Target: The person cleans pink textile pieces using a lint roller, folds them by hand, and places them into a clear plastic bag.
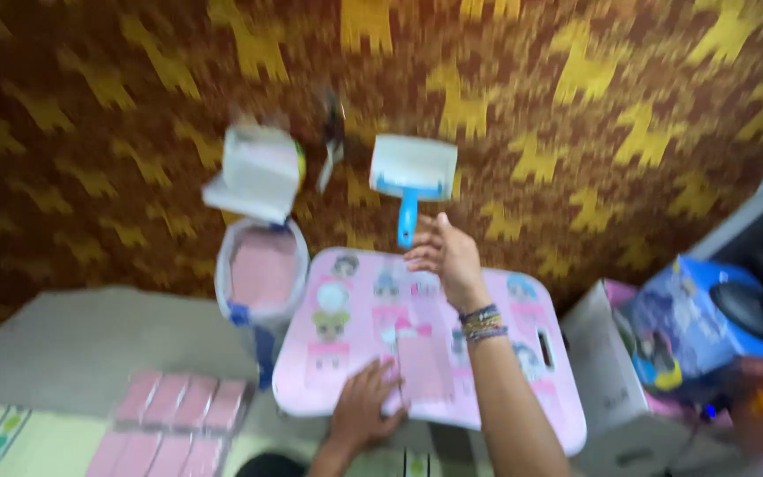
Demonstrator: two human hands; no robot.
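Observation:
My right hand (441,252) reaches out over the far edge of a small pink table (346,353) with cartoon figures on it. Its fingers are apart and hold nothing; it is close to the blue handle of a white and blue roller tool (411,177) lying on the carpet. Several bracelets ring that wrist. My left hand (366,408) rests at the table's near edge, fingers on a pink rectangular sheet (424,367) lying on the tabletop. The picture is blurred by motion.
A white bag (262,269) of pink pieces stands left of the table, with an open white box (258,172) behind it. Rows of pink rectangles (174,424) lie at lower left. A white carton (607,371) and a blue toy (708,322) sit at right, on brown and yellow carpet.

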